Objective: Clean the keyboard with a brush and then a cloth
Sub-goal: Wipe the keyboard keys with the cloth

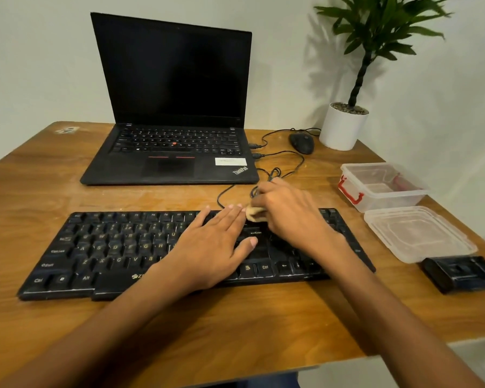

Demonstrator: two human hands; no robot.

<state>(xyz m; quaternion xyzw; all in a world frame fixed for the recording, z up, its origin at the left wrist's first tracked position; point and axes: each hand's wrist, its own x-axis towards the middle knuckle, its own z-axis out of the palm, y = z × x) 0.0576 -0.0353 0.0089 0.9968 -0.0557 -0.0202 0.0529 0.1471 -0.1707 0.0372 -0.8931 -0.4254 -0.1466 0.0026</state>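
Half covered the long black plastic keyboard (109, 247), set near the front of the brown wooden table (235, 326), with two bare hands. Pressed the left hand (210, 245) flat on the keys right of centre, fingers straight and holding nothing. Bunched a small tan cloth (254, 214) in the curled fingers of the right hand (289, 211), against the top row just beside the left fingertips. Judged as the cloth stage of cleaning. Risked a lifted keycap from a caught cloth edge. Risked also a snag of knuckles or cloth in the looped thin black cable (224, 196) just behind, enough to tug the keyboard. Noted a clear plastic tub (381, 186) with red clasps well to the right; reddish item inside, perhaps the brush, too blurred to tell. Risked stray keystrokes from the flat palm, given that cable apparently running toward the open black laptop (174, 93), screen dark.
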